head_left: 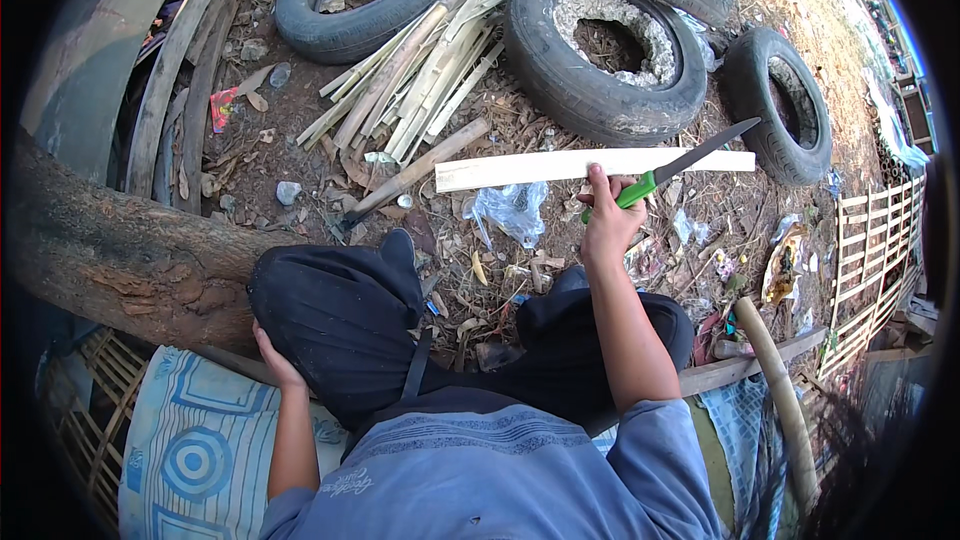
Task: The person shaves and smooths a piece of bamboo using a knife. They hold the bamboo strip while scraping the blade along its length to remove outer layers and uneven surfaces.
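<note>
My right hand point(608, 225) is closed round the green handle of a knife point(700, 154), its blade pointing up to the right. The thumb of the same hand presses a long, pale bamboo strip point(510, 169), which lies crosswise in front of my legs and passes behind the blade. My left hand point(278, 360) lies against the outer side of my bent left leg, empty as far as it shows; some of its fingers are hidden by the leg. Ahead on the ground is a heap of split bamboo strips point(430, 70). A wooden-handled tool point(420, 168) with a dark end lies nearer me.
Old tyres point(606, 50) lie beyond the heap, and another tyre point(778, 105) is at the right. A tree trunk point(150, 265) runs along my left. Crumpled clear plastic point(510, 210) and litter cover the dirt. A bamboo lattice point(870, 270) stands at the right.
</note>
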`<action>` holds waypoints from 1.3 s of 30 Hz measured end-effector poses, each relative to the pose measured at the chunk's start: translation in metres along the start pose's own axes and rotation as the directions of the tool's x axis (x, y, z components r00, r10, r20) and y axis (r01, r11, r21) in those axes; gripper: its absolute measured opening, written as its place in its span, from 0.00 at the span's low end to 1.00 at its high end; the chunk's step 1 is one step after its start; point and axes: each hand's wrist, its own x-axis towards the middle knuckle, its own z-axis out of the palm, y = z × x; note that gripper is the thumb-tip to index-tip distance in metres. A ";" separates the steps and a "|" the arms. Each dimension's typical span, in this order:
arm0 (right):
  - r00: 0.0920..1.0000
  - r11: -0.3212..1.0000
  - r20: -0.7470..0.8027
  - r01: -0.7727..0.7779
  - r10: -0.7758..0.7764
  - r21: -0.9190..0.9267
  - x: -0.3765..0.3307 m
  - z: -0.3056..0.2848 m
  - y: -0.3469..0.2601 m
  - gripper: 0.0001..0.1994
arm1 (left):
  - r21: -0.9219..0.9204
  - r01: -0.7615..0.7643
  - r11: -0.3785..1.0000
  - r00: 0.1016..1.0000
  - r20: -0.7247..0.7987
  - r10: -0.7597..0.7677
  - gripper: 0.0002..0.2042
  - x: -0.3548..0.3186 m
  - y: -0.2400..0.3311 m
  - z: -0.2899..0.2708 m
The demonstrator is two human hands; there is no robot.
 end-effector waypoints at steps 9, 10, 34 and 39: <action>1.000 1.000 0.016 0.026 -0.026 0.000 0.000 0.000 0.000 0.17 | -0.005 0.039 0.999 0.998 0.039 -0.039 0.30 0.000 -0.001 -0.005; 0.999 1.000 0.014 0.030 -0.030 -0.007 0.000 0.000 0.000 0.17 | -0.001 0.032 0.999 0.999 0.044 -0.032 0.30 0.001 -0.001 -0.006; 0.858 0.868 -0.132 -0.490 0.496 0.081 -0.101 0.092 0.124 0.17 | 0.097 -0.050 0.994 0.999 -0.016 0.051 0.26 -0.007 0.009 0.007; 0.850 0.863 -0.194 -0.505 0.490 -0.033 -0.120 0.089 0.198 0.17 | 0.022 -0.027 0.999 1.000 -0.008 0.027 0.27 -0.008 0.011 0.007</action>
